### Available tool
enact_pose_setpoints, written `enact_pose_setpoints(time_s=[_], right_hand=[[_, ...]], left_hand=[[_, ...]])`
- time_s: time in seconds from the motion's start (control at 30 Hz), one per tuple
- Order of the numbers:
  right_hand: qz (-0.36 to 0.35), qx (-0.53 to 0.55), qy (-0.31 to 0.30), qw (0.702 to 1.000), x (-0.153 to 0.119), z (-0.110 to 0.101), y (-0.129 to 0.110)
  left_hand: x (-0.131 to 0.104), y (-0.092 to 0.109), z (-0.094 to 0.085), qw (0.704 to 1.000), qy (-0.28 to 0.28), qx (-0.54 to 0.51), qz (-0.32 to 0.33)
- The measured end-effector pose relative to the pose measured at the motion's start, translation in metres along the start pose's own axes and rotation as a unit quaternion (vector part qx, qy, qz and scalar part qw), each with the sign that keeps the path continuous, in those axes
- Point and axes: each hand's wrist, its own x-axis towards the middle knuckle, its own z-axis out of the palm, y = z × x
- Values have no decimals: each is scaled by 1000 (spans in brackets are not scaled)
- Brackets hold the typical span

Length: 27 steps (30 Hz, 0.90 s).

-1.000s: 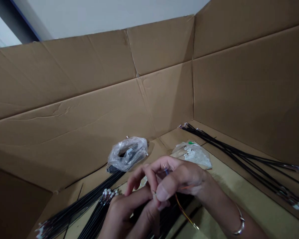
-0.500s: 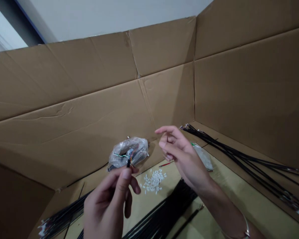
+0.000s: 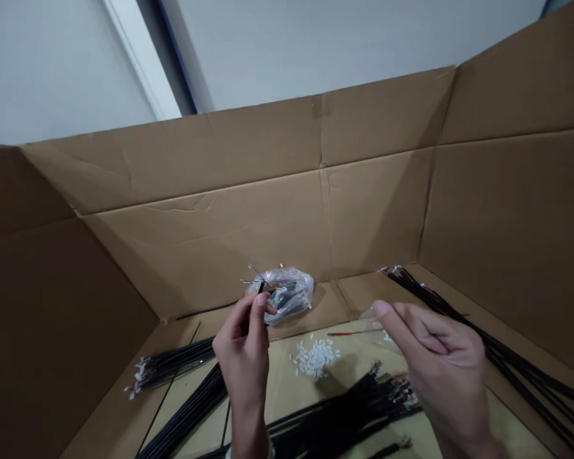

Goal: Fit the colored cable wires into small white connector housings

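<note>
box (image 3: 249, 210): cardboard walls ring the work; since the earlier frame the view has swung left and more wall shows.
cables (image 3: 344, 417): black bundles lie on the box floor below both hands.
right hand (image 3: 442, 363): empty, grip loosely curled; earlier raised, now lower and nearer.
left hand (image 3: 243, 347): grip pinches the cable end (image 3: 261, 288) upright before the bag (image 3: 287, 293); better kept steady, coloured wires fanned.
connectors (image 3: 316, 357): white pile between the hands, within reach.

The left hand (image 3: 245, 347) was up, forearm rising from the bottom edge, back of the hand toward the camera, thumb and forefinger pinched tight together at the top. The right hand (image 3: 437, 360) came in from the lower right, well apart from the left, fingers (image 3: 387, 312) loosely curled, forefinger stretched forward and pointing left, nothing between them.
</note>
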Motion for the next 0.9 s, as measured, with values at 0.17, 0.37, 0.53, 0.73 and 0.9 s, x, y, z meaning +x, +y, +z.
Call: enact_pose_setpoints(time_s=[0.17,0.37,0.53,0.73,0.9], right_hand=[[14,71,32,997,1,-4,5],[22,58,-46,997,1,-5,0],[61,-104,-231,966,6,3,38],[130,-261,-435,852,-2,11,125],[139,-330,-496,791,-29,9,160]], left_hand=[[-4,-3,-5,998,27,51,39],[-5,2,-8,997,22,47,60],[-5,6,-6,1000,-20,-19,14],[-8,10,-7,998,-24,-58,-1],[-7,9,-8,998,-22,-51,10]])
